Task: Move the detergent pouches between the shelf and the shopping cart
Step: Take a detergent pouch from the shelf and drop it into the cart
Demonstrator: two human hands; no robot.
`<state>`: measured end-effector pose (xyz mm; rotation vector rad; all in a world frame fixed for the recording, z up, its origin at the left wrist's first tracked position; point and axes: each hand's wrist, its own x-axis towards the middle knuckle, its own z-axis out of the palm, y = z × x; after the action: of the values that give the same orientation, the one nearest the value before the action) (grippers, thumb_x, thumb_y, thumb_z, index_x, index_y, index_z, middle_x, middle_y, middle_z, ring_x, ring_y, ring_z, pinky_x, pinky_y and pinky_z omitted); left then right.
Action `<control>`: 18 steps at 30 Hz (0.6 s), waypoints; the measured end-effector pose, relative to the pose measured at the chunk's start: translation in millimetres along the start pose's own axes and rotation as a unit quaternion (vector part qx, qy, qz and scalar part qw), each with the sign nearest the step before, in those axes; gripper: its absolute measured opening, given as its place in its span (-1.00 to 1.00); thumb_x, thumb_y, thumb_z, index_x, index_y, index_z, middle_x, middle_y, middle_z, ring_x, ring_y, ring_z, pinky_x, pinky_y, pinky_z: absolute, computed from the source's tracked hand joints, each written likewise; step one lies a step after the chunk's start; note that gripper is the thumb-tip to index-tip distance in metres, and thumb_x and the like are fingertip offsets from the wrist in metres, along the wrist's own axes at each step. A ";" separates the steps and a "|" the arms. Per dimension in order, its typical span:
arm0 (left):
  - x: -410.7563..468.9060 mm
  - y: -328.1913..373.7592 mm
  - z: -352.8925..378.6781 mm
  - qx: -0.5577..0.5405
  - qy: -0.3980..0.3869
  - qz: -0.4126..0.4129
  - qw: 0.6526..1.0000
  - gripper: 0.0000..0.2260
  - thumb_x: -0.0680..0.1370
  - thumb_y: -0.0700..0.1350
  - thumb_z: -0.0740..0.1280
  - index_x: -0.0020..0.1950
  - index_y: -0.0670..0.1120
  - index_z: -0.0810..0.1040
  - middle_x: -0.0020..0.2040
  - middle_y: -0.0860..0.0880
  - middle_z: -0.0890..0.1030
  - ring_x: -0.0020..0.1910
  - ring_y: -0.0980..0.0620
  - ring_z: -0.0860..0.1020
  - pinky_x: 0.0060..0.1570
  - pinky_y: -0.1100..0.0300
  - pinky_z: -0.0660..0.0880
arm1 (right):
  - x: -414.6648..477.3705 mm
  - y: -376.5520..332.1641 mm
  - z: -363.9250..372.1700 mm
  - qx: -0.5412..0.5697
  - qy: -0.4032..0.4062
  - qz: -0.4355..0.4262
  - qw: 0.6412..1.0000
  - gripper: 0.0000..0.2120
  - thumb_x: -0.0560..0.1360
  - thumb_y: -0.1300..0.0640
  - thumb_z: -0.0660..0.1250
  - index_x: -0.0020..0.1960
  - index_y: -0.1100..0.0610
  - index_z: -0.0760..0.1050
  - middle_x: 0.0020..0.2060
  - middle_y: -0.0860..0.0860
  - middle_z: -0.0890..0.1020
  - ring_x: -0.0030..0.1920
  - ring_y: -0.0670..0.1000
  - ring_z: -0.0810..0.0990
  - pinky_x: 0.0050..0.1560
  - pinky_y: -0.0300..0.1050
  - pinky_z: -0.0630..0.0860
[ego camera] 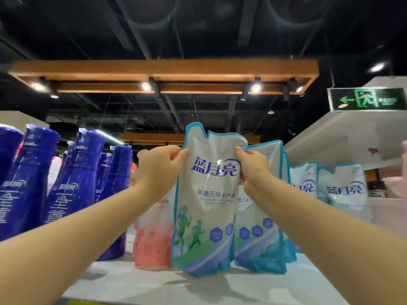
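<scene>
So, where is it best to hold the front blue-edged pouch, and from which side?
Take the front pouch by its flat upper edges, one hand from each side, as the left hand and right hand pinch it. It is upright; its top is thin, and its bottom bulges, so it is harder to pinch there.

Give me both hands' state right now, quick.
Left hand: pinching the upper left edge of the front detergent pouch.
Right hand: gripping the same pouch's upper right edge.
</scene>
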<state>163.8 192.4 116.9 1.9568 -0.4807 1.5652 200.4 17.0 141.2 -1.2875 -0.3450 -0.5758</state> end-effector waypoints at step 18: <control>-87.4 278.2 1.1 -0.137 0.134 0.113 0.975 -0.66 0.56 0.02 0.23 -0.36 -0.11 0.36 -0.45 0.10 0.38 -0.44 0.15 0.35 -0.39 0.38 0.32 | -184.8 -182.4 -236.3 -0.021 0.058 -0.190 0.980 -0.84 0.49 0.11 0.37 0.00 0.09 0.43 -0.17 0.07 0.65 -0.24 0.06 0.69 -0.20 0.05 0.65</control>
<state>-25.4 -28.0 92.1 1.4988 -0.7804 1.7652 -72.8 -202.9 125.0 -1.2285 -0.4879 -0.9816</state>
